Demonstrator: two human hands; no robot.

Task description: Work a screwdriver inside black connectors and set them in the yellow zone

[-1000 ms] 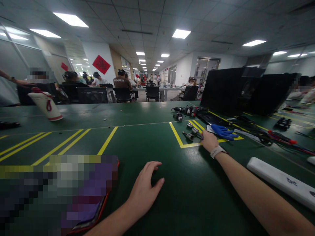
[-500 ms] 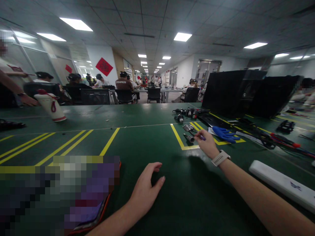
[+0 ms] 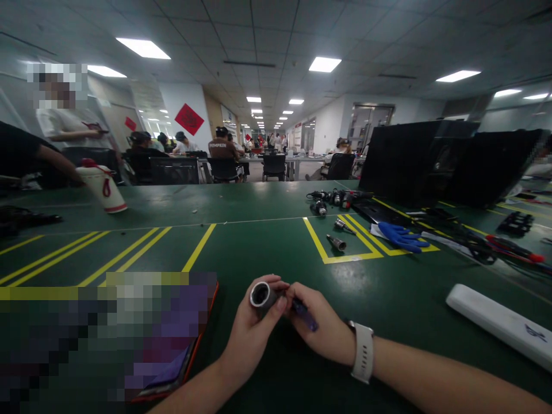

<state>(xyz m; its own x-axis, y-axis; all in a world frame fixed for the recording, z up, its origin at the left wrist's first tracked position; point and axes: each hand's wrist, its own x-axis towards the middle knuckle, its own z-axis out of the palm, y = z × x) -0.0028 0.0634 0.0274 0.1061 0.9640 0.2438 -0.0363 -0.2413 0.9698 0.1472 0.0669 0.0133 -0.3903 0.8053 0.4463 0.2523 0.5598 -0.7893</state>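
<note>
My left hand (image 3: 252, 325) is closed around a hollow metal fitting (image 3: 261, 295), its round open end facing me. Against the fitting's far side, my right hand (image 3: 317, 319) has its fingertips pinched, and a dark purple stick-like piece (image 3: 305, 316), perhaps a pen, lies in its grip. Its exact kind is not clear. Farther out, inside a yellow taped box, lie two tapered metal fittings, a nearer one (image 3: 336, 242) and a farther one (image 3: 344, 225).
A blue-and-white glove (image 3: 399, 236) and cables (image 3: 478, 247) lie to the right, before black cases (image 3: 397, 164). A long white case (image 3: 502, 322) is at the right edge. At left are a pixelated, orange-edged item (image 3: 172, 333) and a white cup (image 3: 103, 187), with a person's arm behind it.
My right hand has come back from the taped box to my left hand. One metal fitting has left the box and is now in my left hand, which has closed.
</note>
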